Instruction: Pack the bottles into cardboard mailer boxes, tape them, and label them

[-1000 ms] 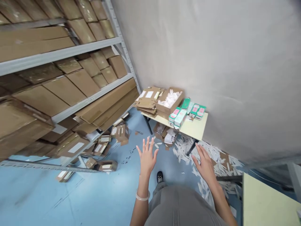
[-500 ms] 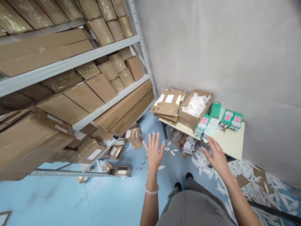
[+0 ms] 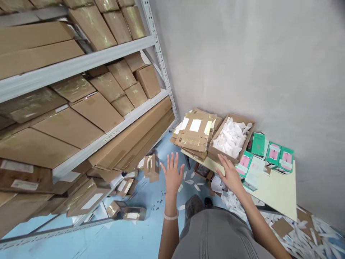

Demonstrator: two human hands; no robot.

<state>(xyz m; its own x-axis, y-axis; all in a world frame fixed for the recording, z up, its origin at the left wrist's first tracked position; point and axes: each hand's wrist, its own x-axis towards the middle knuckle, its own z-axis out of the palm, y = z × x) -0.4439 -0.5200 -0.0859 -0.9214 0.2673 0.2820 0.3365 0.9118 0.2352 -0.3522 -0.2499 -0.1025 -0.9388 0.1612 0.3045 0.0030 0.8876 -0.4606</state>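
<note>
My left hand [image 3: 172, 175] is held out over the blue floor, fingers spread, holding nothing. A pale bracelet [image 3: 171, 216] circles that wrist. My right hand [image 3: 229, 175] reaches toward the near edge of the pale table [image 3: 280, 190], its fingers stretched out and nothing in them. Beyond its fingertips an open cardboard box [image 3: 219, 155] on the table holds crumpled white paper pieces [image 3: 232, 138]. I cannot tell whether the fingertips touch the box. Flattened cardboard [image 3: 192, 138] is stacked left of this box, and several green and pink boxes [image 3: 286, 160] stand to its right.
A metal shelf rack [image 3: 115, 136] full of brown cartons rises on the left. Small cartons [image 3: 133, 213] lie at its foot. White paper strips [image 3: 309, 235] litter the floor around the table, with more boxes [image 3: 202, 172] underneath. A grey wall [image 3: 242, 54] stands behind.
My view has shifted, and the table and shelves appear closer. My right hand has moved left in view, from near the green boxes to near the paper-filled box. Both hands remain open.
</note>
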